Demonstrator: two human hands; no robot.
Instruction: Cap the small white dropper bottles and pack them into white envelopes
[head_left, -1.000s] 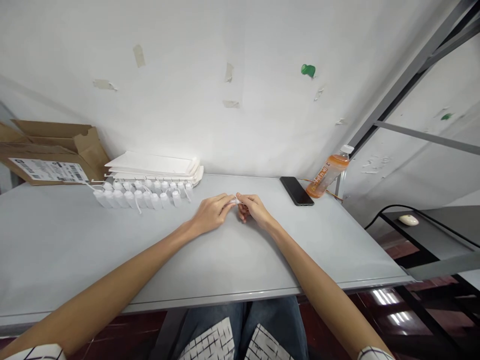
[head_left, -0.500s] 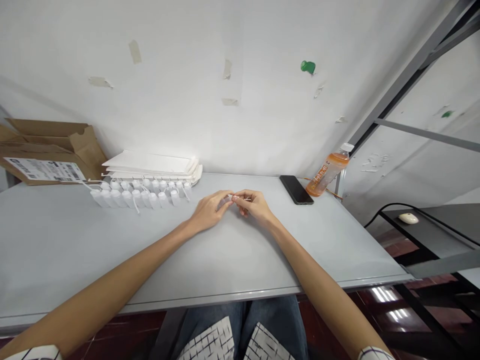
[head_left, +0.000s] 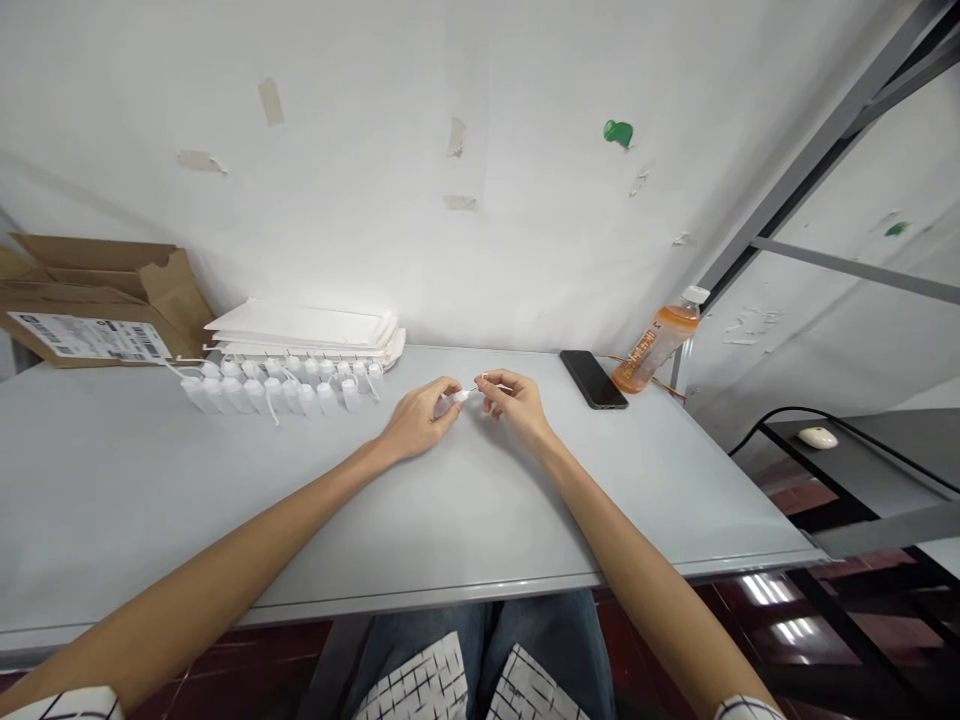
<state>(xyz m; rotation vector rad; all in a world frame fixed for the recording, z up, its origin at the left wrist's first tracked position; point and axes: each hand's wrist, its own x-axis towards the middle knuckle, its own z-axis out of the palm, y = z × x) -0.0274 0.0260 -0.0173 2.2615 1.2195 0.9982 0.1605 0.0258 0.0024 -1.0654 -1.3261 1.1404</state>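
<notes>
My left hand (head_left: 418,418) is closed around a small translucent squeeze bottle (head_left: 448,403), which lies tilted with its white top pointing right. A thin dark needle-like tip (head_left: 473,390) sticks out of that top toward my right hand (head_left: 514,402). The fingers of my right hand are pinched together just beyond the tip, on a tiny white piece (head_left: 481,377), perhaps a cap; its shape is mostly hidden. To the left of my hands, several similar small bottles (head_left: 247,395) stand upright in rows, some with thin tips and white strips at their tops.
Behind the bottles lies a stack of white sheets (head_left: 300,322), beside an open cardboard box (head_left: 97,300). At the right back are a black phone (head_left: 592,379) and a leaning drink bottle (head_left: 654,350). The grey table (head_left: 465,520) meets the wall at its rear.
My right hand has drawn slightly apart from the bottle, to the right and up. The thin tip now shows between my hands. My left hand stays on the bottle.
</notes>
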